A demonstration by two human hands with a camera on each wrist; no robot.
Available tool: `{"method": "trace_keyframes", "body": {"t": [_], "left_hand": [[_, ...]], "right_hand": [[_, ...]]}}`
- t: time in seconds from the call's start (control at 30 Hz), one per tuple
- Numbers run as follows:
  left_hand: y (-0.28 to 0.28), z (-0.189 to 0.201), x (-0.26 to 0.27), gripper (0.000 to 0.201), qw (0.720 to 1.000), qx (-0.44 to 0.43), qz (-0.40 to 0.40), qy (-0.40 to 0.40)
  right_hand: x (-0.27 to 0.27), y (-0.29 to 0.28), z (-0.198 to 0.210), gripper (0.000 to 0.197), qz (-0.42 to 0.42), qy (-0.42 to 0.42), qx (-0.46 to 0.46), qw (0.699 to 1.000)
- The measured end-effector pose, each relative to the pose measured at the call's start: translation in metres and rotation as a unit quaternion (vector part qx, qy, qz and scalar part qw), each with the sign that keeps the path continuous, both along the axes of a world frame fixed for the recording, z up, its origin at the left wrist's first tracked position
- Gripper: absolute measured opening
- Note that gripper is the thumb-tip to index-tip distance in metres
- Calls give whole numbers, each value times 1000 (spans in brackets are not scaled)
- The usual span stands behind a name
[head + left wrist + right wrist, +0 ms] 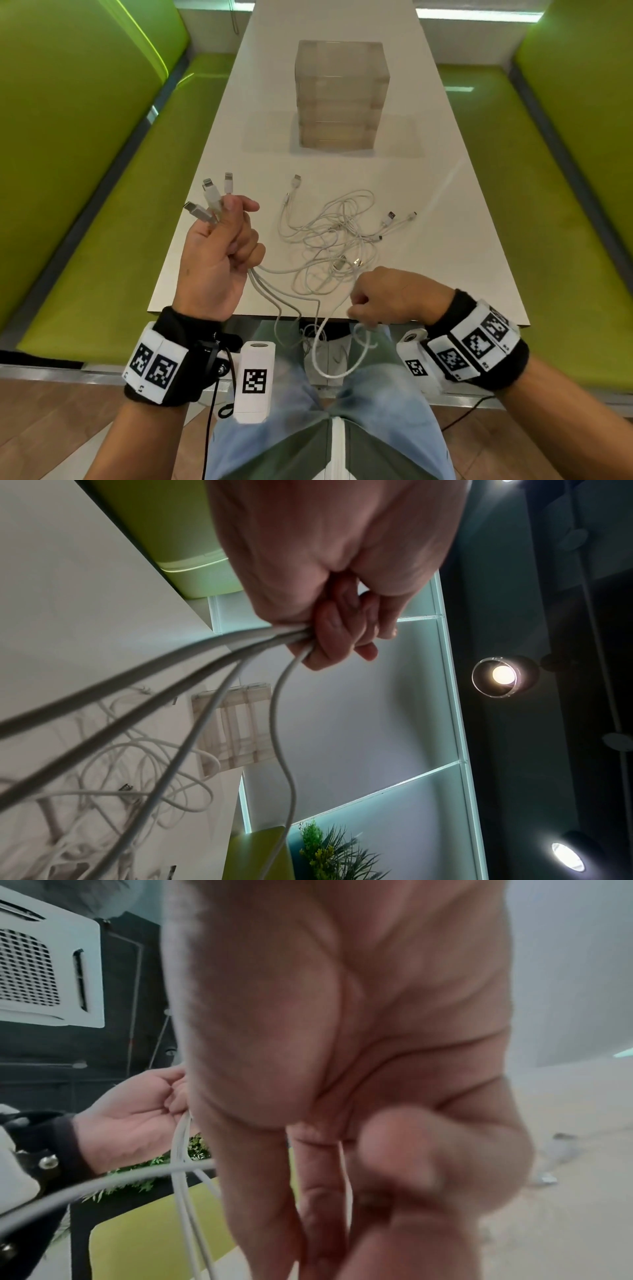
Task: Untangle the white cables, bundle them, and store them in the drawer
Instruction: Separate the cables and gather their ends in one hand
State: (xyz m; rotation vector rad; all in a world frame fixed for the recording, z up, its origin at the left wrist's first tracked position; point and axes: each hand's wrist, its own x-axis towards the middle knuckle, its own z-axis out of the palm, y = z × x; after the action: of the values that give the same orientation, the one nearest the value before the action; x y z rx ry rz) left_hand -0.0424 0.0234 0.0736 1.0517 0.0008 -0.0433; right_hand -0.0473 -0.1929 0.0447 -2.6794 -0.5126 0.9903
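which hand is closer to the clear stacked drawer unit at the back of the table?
Left. The left hand is raised over the table's near-left part, gripping white cable ends, nearer the clear drawer unit. The right hand pinches a white cable at the near edge.

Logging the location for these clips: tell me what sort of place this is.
Probably a cafe or office break-area booth, not a workshop. A long white table runs between two green padded benches, the left wrist view shows spot lamps on a dark ceiling, and a leafy plant stands by a lit wall.
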Motion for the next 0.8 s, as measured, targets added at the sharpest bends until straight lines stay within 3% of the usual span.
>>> {"method": "trace_keyframes", "body": {"t": [0.13,0.27,0.37,0.43,0.53,0.6,0.73,0.8], "left_hand": [[3,0,1,15,1000,-2,-16,-5],[5,0,4,16,999,-24,-42,10],[1,-1,3,16,998,-17,-62,7],[-4,-2,2,15,997,-6,-73,3],[-10,-5,2,17,997,-7,-77,11],[-10,-7,1,18,997,-7,-76,25],[-7,-7,0,21,997,3,-70,30],[-7,-6,0,21,998,2,-61,32]], "right_hand": [[3,-4,-10,20,-34,55,53,997],[10,-17,-12,26,-94,-34,36,994],[12,-18,-10,42,-149,-91,170,970],[7,-10,-4,53,-106,-57,259,958],[-9,9,-1,50,49,44,249,966],[-15,15,-1,46,68,86,259,960],[4,0,-4,31,-178,29,345,921],[18,-15,-10,19,-257,-53,312,913]]}}
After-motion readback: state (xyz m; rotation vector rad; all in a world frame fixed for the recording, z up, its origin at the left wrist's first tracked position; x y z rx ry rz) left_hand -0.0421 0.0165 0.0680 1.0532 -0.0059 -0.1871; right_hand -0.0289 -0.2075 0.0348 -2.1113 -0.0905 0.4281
